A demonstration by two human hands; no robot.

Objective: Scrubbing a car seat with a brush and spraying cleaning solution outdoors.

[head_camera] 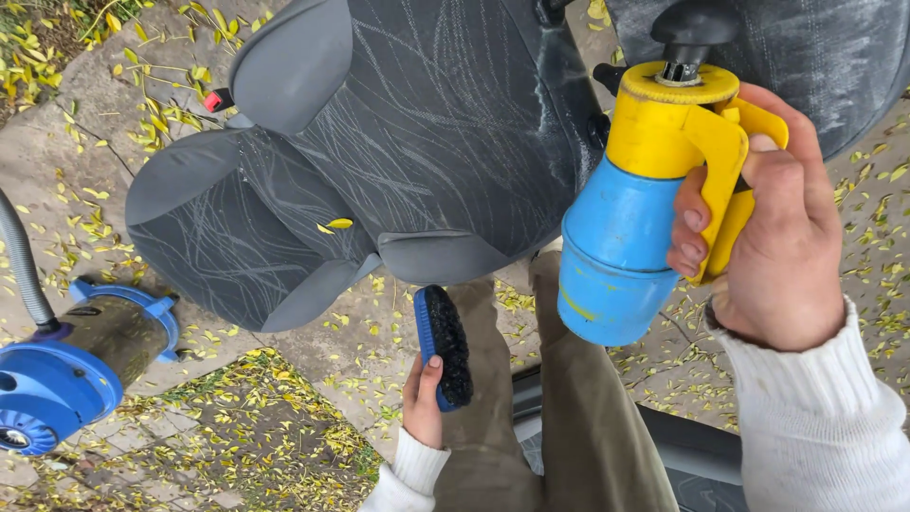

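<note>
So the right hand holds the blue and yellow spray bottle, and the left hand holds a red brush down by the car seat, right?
Not quite: the head view shows the brush in the left hand is blue with black bristles, not red. The rest stands: the right hand holds the blue and yellow spray bottle, near the grey car seat.

- We lose the blue vacuum cleaner (71, 365) past the left edge, and its grey hose (21, 261) runs out there too
- Our right hand (773, 228) covers part of the sprayer (645, 190) handle
- The second seat (806, 47) is cut by the top and right edges
- The brush (444, 346) handle sits hidden inside our left hand (424, 403)
</note>
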